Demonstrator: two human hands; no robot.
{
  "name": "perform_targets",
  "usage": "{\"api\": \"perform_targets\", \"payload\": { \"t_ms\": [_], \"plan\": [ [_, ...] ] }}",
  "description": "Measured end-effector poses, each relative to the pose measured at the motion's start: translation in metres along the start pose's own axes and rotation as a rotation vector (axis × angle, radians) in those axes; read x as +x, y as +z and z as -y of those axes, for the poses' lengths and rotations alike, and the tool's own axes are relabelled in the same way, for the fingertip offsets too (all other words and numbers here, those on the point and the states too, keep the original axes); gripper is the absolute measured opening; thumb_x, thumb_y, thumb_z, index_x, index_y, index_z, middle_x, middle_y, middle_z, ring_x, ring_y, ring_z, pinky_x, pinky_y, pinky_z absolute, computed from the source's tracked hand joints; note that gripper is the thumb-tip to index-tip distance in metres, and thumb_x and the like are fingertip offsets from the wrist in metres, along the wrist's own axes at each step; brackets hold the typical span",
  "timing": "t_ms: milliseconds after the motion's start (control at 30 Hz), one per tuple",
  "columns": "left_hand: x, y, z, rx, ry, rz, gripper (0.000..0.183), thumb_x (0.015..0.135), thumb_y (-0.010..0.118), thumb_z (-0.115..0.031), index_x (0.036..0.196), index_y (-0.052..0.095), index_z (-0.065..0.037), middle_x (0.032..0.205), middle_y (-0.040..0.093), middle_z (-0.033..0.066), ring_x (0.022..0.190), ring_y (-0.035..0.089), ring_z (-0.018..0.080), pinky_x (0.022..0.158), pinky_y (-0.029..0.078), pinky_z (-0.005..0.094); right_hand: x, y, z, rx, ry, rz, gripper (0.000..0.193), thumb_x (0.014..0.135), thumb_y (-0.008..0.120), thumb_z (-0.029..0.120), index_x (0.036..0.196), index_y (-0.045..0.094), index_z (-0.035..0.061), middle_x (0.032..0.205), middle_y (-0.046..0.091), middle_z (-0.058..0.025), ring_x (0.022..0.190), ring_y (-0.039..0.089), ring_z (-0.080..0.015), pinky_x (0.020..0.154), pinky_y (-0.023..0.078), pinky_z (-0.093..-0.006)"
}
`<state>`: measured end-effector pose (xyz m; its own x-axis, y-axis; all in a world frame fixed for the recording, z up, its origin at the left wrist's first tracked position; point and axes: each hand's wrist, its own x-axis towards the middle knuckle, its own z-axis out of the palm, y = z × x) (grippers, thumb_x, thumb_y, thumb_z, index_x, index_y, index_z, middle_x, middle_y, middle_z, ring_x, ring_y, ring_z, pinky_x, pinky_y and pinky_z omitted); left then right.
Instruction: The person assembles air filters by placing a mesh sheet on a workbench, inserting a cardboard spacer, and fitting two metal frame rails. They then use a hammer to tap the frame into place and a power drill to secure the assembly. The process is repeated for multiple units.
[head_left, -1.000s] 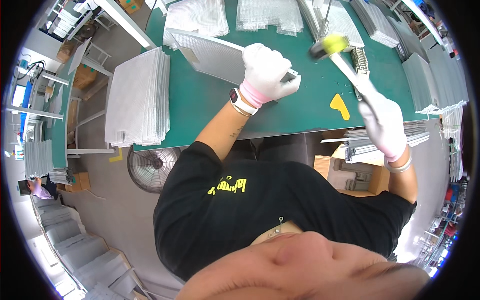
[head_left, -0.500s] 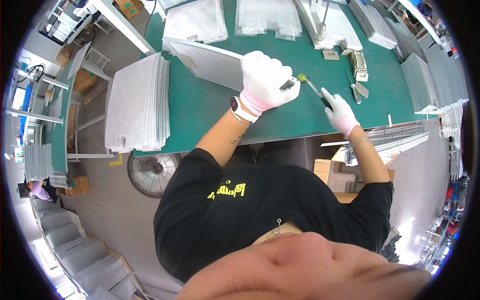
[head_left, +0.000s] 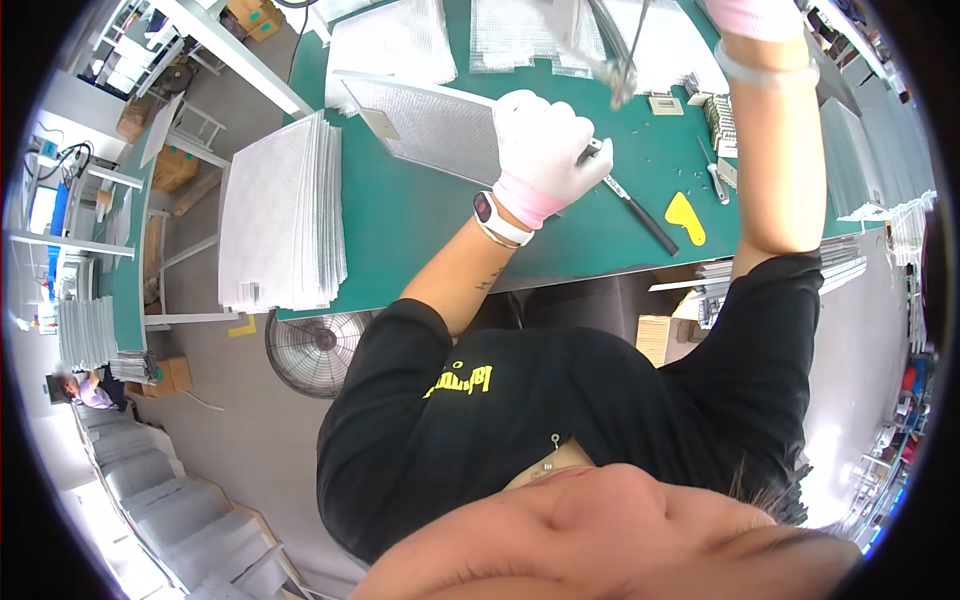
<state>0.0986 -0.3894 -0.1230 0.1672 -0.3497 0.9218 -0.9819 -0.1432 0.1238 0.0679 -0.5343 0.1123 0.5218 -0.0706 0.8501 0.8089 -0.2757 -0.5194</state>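
While one thick stack of pale mesh sheets [head_left: 280,215] sits left of the mesh panel [head_left: 430,125], one round wire-guarded fan [head_left: 320,345] stands on the panel's near side. Panel: one, rectangular, metal-edged, tilted over the green table [head_left: 420,240]. White-gloved left hand [head_left: 548,145] clamped on its right end. Black shirt [head_left: 570,400], near side of panel: yellow lettering. Right of panel: one hammer [head_left: 650,221], black grip, dark print on pale shaft, head hidden; one flat yellow scraper [head_left: 684,218]; one slim screwdriver [head_left: 717,185]; a row of metal plates [head_left: 720,125], too tight to count. Right hand [head_left: 757,18] well right of panel, cut off at top, apart from left; can't tell if holding anything.
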Motion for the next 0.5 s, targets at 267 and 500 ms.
{"api": "perform_targets", "payload": {
  "t_ms": [267,500],
  "plan": [
    [0.006,-0.008,-0.008,-0.015,-0.103,0.224,0.019,0.073,0.076,-0.031,0.081,0.074,-0.014,0.064,0.059,0.0007,0.059,0.055,0.0245,0.071,0.035,0.0428,-0.038,0.014,-0.008,0.286,0.239,-0.198,0.020,0.098,0.065,0.026,0.088,0.060,0.0092,0.077,0.059,-0.0006,0.060,0.054,-0.0101,0.052,0.040,-0.0223],
    [-0.016,-0.002,-0.003,-0.054,-0.177,0.178,0.015,0.077,0.073,-0.032,0.083,0.073,-0.017,0.061,0.054,0.0010,0.053,0.054,0.0226,0.060,0.036,0.0415,-0.041,0.024,-0.012,0.521,0.375,0.085,0.029,0.098,0.064,0.031,0.085,0.058,0.0062,0.072,0.055,-0.0011,0.057,0.051,-0.0101,0.049,0.037,-0.0224]
  ]
}}
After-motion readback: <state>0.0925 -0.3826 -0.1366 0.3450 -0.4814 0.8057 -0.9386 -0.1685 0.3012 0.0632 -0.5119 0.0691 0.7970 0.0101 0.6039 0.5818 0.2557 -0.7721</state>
